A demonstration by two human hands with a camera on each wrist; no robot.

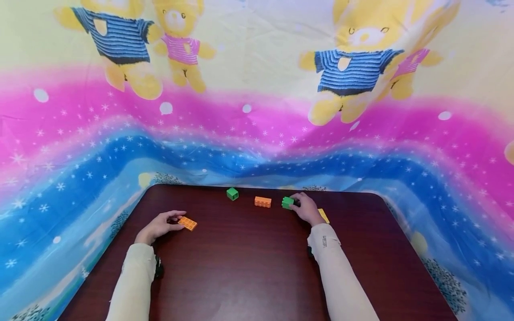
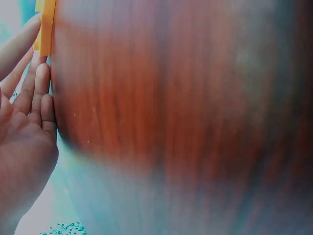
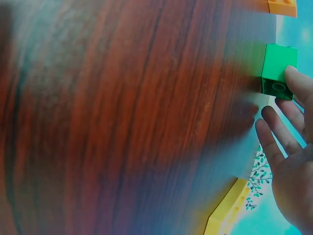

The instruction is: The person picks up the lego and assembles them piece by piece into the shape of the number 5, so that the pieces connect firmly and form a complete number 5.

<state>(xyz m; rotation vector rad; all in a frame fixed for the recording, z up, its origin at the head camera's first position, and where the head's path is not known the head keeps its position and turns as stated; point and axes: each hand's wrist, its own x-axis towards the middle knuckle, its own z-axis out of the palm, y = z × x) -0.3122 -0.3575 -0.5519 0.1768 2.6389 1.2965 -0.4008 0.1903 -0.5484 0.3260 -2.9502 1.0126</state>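
Observation:
At the left of the table, my left hand [image 1: 160, 226] has its thumb and index finger at the near-left end of a flat orange toy brick [image 1: 187, 223], studs up. The left wrist view shows that brick [image 2: 46, 29] at the top edge, thumb in front and fingers behind. Toward the back right, my right hand [image 1: 307, 209] pinches a green toy brick [image 1: 287, 203] whose studs face left. In the right wrist view the thumb lies on this green brick [image 3: 279, 63], its hollow underside facing the hand; the other fingers are spread.
Another green brick [image 1: 232, 194] and an orange brick [image 1: 263, 202] lie along the back of the dark wooden table [image 1: 241, 267]. A yellow brick [image 1: 323, 216] sits partly hidden behind my right wrist. A patterned cloth [image 1: 257, 133] hangs around the table's edges.

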